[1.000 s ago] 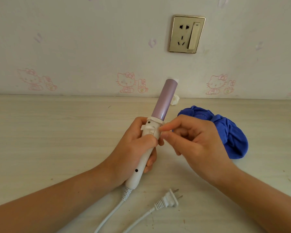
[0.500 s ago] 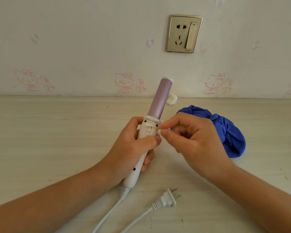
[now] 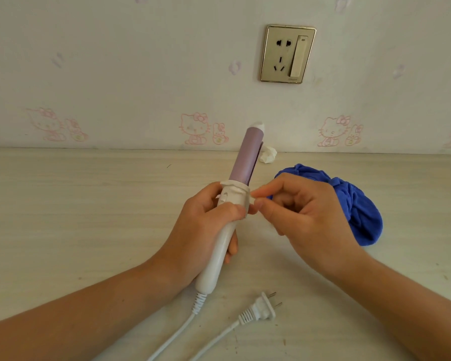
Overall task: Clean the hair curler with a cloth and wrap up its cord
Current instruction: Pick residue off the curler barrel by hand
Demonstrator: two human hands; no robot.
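Working at a pale wooden table (image 3: 63,217) set against a papered wall (image 3: 115,61). Lying to the right on the table, a crumpled blue cloth (image 3: 359,212), untouched, partly hidden behind the right hand (image 3: 305,217).

Gripping the curler (image 3: 245,157) with the left hand (image 3: 201,230), wrapped round the white handle just below the collar. Holding it off the table, tilted, with the lilac barrel pointing up and away. Pinching with the right hand, thumb and forefinger closed on a small white tab at the collar's right side (likely the clamp lever).

Compared with a second ago: hardly any shift of either hand, yet now a dark gap down the barrel's right edge, absent before. Reads as the clamp lifted a little, so probably opening the curler up for wiping. With no cloth in hand, cleaning proper not yet begun.

Trailing from the handle's base toward the near edge, the white cord (image 3: 172,337), loose and unwound; wrapping still to do. Up on the wall, a socket (image 3: 287,54) with nothing plugged in. Flat on the table near the cord, the plug (image 3: 261,308). Smallest, a white crumpled scrap (image 3: 268,155) by the wall, just behind the barrel.
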